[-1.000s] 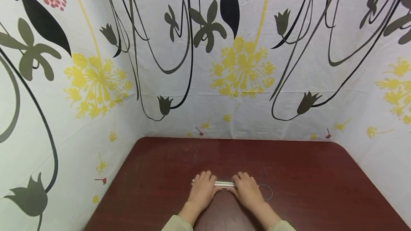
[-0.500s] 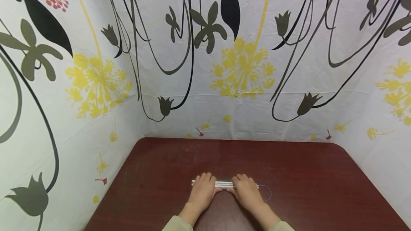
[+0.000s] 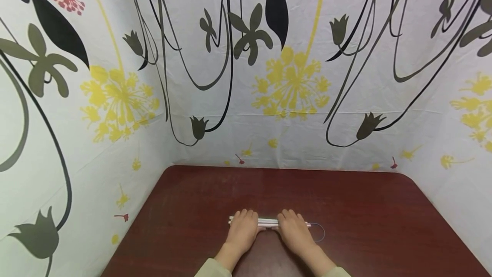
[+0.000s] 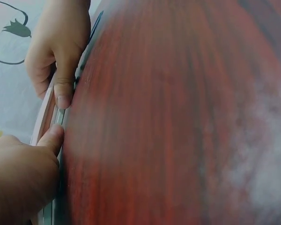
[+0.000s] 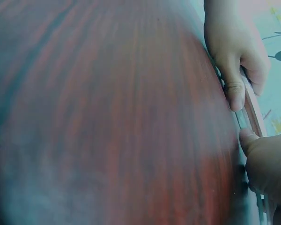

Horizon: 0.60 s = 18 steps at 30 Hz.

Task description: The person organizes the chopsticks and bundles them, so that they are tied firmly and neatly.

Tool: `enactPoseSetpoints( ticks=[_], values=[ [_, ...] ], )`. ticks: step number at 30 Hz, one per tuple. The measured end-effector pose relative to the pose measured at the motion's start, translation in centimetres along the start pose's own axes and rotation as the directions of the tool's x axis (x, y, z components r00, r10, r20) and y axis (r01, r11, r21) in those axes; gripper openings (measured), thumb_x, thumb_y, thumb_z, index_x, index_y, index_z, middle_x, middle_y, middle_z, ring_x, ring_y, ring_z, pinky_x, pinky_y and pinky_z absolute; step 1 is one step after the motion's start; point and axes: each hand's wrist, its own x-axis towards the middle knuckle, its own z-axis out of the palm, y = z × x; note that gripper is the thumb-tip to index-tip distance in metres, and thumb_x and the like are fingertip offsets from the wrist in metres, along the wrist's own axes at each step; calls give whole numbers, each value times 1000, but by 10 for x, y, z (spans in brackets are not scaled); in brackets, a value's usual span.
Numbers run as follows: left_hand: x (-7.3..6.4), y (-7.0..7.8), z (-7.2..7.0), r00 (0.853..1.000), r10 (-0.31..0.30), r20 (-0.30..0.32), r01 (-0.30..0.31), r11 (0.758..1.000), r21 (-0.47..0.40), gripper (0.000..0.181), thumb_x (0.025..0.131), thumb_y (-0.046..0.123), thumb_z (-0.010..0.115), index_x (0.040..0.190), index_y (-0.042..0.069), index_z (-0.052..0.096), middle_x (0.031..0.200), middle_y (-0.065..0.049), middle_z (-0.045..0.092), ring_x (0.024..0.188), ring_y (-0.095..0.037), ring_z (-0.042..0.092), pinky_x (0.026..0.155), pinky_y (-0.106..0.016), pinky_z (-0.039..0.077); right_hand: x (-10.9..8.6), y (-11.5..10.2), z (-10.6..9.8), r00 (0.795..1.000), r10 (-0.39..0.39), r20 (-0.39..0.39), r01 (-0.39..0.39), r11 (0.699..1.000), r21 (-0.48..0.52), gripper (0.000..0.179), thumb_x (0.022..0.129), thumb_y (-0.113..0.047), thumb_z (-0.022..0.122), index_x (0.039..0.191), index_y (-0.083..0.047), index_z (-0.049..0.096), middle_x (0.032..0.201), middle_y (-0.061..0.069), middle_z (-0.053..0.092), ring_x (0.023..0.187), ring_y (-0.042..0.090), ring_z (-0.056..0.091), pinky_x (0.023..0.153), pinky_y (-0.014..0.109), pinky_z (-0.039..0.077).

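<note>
A narrow white slatted bar [image 3: 267, 222] lies crosswise in front of me, low at the table's middle; its exact kind is unclear. From its right end hangs a thin cord loop [image 3: 320, 232]. My left hand [image 3: 243, 230] grips the bar's left part, fingers over the far side and thumb along the near side. On the right part, my right hand [image 3: 294, 231] holds it the same way. Seen from the left wrist, both thumbs press the bar's near edge [image 4: 61, 115], their tips a short gap apart. The fingers cover much of the bar.
The dark red-brown table [image 3: 192, 195] has rounded far corners and a glossy wood grain. White cloth [image 3: 246, 97] printed with flowers and vines hangs behind it and along both sides.
Both hands keep their grip on the bar and hardly move. The bar seems to turn slightly, and the thumbs show less from above. The head view has shifted a little.
</note>
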Motion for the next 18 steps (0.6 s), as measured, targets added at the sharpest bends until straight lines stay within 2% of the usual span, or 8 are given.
enactPoseSetpoints(
  ticks=[4,7,11,14,18],
  values=[
    [1,-1,-3,999,11,-33,-10,999,31,41,83,56,69,85,16,59,76,4,60,72,-15,59,68,-31,43,1,1,-2,999,-26,-47,25,999,-33,30,78,-23,82,80,-15,53,74,-3,59,66,16,53,65,33,37],
    [2,-2,-5,999,11,-43,-9,999,43,39,82,54,71,86,18,57,77,5,61,73,-14,60,70,-31,44,1,2,-2,995,-45,-85,41,998,-41,33,76,-20,83,80,-17,50,71,-3,60,62,15,54,64,31,35],
    [3,-4,-7,998,21,-64,-19,999,31,37,82,52,73,92,19,61,82,4,63,76,-15,62,69,-32,45,1,3,-3,993,-49,-108,44,998,-47,31,74,-18,83,84,-16,54,72,-5,59,61,13,51,61,28,29],
    [5,-6,-10,989,28,-145,-21,999,44,39,74,50,82,89,19,64,78,4,65,71,-15,62,63,-30,47,3,3,-5,985,-61,-159,54,997,-46,29,72,-17,84,89,-15,59,75,-5,60,64,12,51,62,27,28],
    [10,-10,-15,959,-20,-283,40,997,67,42,54,41,94,75,18,65,65,4,62,55,-15,59,51,-28,43,7,2,-7,955,-109,-276,103,994,-35,23,75,-16,78,93,-13,63,78,-3,61,67,14,52,63,30,32]
  ],
)
